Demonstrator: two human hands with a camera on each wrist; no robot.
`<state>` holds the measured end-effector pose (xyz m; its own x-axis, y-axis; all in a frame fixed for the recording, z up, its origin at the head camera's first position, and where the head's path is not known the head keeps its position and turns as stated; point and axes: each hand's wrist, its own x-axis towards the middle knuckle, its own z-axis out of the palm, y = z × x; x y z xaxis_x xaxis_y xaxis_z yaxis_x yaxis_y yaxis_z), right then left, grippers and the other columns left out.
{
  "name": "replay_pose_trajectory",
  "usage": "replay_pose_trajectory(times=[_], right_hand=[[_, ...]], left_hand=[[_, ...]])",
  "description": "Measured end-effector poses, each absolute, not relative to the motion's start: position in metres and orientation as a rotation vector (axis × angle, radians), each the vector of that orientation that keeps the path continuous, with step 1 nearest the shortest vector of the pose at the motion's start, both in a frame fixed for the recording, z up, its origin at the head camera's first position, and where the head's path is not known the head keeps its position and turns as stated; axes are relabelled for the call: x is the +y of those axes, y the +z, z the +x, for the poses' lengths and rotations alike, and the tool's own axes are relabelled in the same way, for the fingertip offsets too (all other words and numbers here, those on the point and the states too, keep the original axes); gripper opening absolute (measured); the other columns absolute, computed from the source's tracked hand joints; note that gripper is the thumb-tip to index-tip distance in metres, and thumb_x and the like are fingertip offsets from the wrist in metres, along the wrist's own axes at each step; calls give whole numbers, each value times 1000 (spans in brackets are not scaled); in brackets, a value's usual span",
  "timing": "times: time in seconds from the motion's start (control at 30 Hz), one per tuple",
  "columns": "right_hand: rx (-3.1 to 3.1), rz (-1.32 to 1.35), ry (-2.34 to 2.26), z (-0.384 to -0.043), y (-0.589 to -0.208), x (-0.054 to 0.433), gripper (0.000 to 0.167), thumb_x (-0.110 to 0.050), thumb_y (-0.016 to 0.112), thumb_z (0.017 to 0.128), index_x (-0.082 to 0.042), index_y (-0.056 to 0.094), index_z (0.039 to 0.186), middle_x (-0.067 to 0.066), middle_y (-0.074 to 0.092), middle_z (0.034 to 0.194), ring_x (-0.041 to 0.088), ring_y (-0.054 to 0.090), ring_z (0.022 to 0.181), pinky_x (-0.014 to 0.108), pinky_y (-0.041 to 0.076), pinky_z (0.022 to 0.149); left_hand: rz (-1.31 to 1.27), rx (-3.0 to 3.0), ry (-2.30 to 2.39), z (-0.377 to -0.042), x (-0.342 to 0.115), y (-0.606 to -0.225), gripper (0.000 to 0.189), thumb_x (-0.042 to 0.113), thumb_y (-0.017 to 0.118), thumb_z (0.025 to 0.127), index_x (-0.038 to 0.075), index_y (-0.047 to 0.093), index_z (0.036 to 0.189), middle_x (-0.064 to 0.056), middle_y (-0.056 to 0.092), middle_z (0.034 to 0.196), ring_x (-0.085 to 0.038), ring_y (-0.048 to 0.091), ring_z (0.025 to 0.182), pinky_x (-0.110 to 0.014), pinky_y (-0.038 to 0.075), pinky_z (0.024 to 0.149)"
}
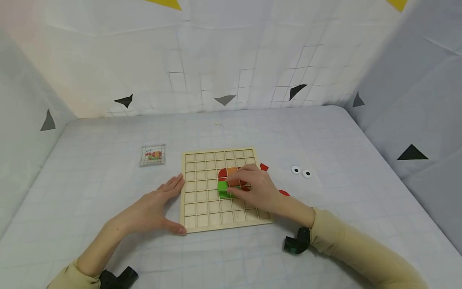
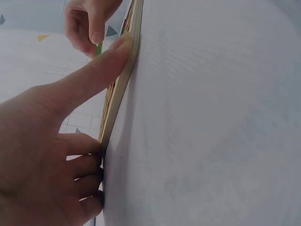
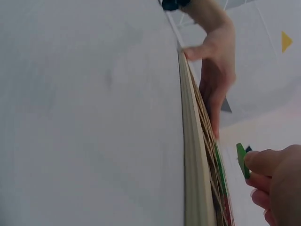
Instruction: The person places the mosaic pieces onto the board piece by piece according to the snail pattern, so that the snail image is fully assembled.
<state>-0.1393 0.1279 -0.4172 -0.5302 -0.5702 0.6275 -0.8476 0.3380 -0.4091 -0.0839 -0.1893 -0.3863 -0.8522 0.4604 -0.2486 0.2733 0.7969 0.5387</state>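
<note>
Between thumb and fingertips my right hand [image 1: 260,188] pinches a green tile [image 1: 222,186], held above the wooden grid board [image 1: 201,197]. The right wrist view shows this tile [image 3: 242,160] tilted and apart from the board. In the board's cells lie a red rounded piece [image 1: 222,173], an orange piece [image 1: 232,171] and another green piece [image 1: 224,195]; my right hand partly hides these and more red pieces. My left hand [image 1: 153,208] rests spread at the board's left side, its fingertips against the edge and its thumb [image 2: 101,68] at the near corner.
A small picture card [image 1: 153,155] with a coloured pattern lies left of the board's far corner. To the right are a red piece [image 1: 264,167], a red rounded piece [image 1: 284,193] and two white eye discs [image 1: 295,169]. White cloth walls surround the table.
</note>
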Motion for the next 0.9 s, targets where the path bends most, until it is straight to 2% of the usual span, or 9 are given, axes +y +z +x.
replay_pose_trajectory(times=[0.1, 0.2, 0.33, 0.53, 0.7, 0.9], right_hand=[[-2226, 1238, 1001, -145, -416, 147, 28, -7, 88, 72, -8, 77, 98, 1, 76, 89, 18, 63, 87, 26, 55, 68], [-2290, 1179, 1002, -146, -414, 172, 28, -6, 88, 72, -9, 78, 97, 0, 76, 90, 16, 62, 89, 26, 56, 75], [-2394, 1053, 980, -145, -415, 208, 29, -6, 88, 72, -12, 78, 99, -4, 74, 92, 13, 62, 92, 19, 52, 81], [-2464, 941, 908, -142, -424, 251, 32, -7, 89, 71, -13, 78, 100, -7, 72, 93, 8, 63, 91, 12, 49, 83], [-2475, 916, 875, -141, -431, 269, 36, -4, 90, 69, -13, 78, 102, -6, 72, 94, 8, 64, 90, 6, 45, 88], [-2450, 958, 907, -138, -433, 274, 41, 1, 88, 69, -10, 76, 107, -2, 74, 99, 11, 63, 96, 7, 43, 94]], left_hand=[[559, 2621, 696, -84, -188, -386, 133, 69, 83, 60, 5, 22, 159, -9, 11, 168, -39, 13, 153, -67, 21, 118], [558, 2621, 688, -84, -187, -386, 133, 69, 84, 59, 6, 22, 159, -8, 11, 168, -38, 12, 153, -66, 20, 118], [565, 2623, 681, -85, -186, -385, 133, 69, 84, 59, 5, 22, 159, -8, 12, 168, -37, 13, 153, -64, 21, 119], [568, 2635, 673, -84, -188, -385, 133, 69, 84, 59, 5, 23, 159, -9, 12, 168, -38, 14, 153, -64, 21, 119], [580, 2638, 688, -84, -189, -386, 133, 69, 83, 59, 4, 23, 158, -10, 12, 168, -38, 13, 153, -64, 20, 119], [587, 2637, 687, -84, -188, -387, 133, 69, 83, 59, 5, 23, 159, -9, 12, 168, -37, 13, 153, -63, 20, 120]])
